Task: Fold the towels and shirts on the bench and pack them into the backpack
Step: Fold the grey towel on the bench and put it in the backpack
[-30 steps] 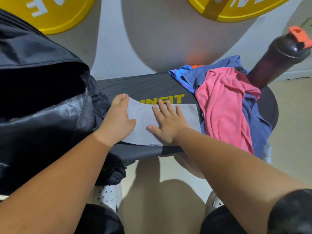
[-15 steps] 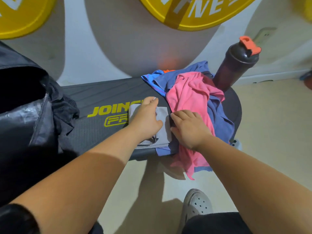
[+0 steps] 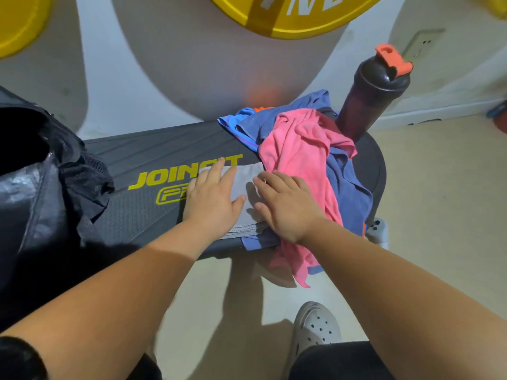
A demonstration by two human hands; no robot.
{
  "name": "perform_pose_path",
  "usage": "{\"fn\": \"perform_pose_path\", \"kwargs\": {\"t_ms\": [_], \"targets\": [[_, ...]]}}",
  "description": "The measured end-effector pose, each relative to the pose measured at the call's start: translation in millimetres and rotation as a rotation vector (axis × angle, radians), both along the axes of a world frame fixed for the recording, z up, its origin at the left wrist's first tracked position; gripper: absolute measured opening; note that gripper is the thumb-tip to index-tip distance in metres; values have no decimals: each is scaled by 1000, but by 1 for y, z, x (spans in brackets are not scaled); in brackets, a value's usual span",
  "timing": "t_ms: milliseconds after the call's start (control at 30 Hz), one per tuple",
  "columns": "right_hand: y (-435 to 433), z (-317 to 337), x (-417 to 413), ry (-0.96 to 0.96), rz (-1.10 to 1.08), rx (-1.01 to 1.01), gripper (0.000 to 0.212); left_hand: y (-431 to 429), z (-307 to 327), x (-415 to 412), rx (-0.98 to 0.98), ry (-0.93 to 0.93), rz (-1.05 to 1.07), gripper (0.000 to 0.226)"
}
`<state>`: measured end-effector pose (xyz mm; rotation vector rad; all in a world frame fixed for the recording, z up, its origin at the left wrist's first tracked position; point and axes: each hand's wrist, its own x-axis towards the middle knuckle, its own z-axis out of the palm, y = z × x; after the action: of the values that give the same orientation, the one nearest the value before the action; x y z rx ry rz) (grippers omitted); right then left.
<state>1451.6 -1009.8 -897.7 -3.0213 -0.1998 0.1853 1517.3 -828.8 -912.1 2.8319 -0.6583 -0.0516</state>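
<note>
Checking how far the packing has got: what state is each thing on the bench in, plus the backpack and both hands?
Grey towel: folded, flat on the bench.
Pink towel: unfolded, draped over the blue shirt.
Blue shirt: unfolded, crumpled.
Backpack: open.
Shaker bottle: standing, lid on.
Left hand: flat on the grey towel.
Right hand: flat on the grey towel.

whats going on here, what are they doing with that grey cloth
A person is folding laundry on a gym bench. The left hand and right hand press flat on a folded grey towel. A pink cloth and blue shirt lie in an unfolded heap beside it. The black backpack sits open at the left.
</note>
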Motion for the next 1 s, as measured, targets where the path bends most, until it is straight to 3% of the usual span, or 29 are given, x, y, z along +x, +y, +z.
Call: {"fn": "perform_pose_path", "kwargs": {"t_ms": [167,333,567,667,800,1000], "targets": [[27,-3,14,23,6,53,70,28,-29,-3,216,110,-59,84],[40,-13,34,59,27,27,64,50,-33,8,229,71,-196,94],[44,-35,44,154,26,-106,85,68,-36,21,203,89,-266,95],[41,-30,53,149,36,-123,89,66,-36,17,145,59,-188,100],[36,-19,71,170,67,-75,95,60,-27,8,-11,118,84,107],[37,-1,80,193,43,-80,67,56,-11,-3,-77,212,349,64]]}}
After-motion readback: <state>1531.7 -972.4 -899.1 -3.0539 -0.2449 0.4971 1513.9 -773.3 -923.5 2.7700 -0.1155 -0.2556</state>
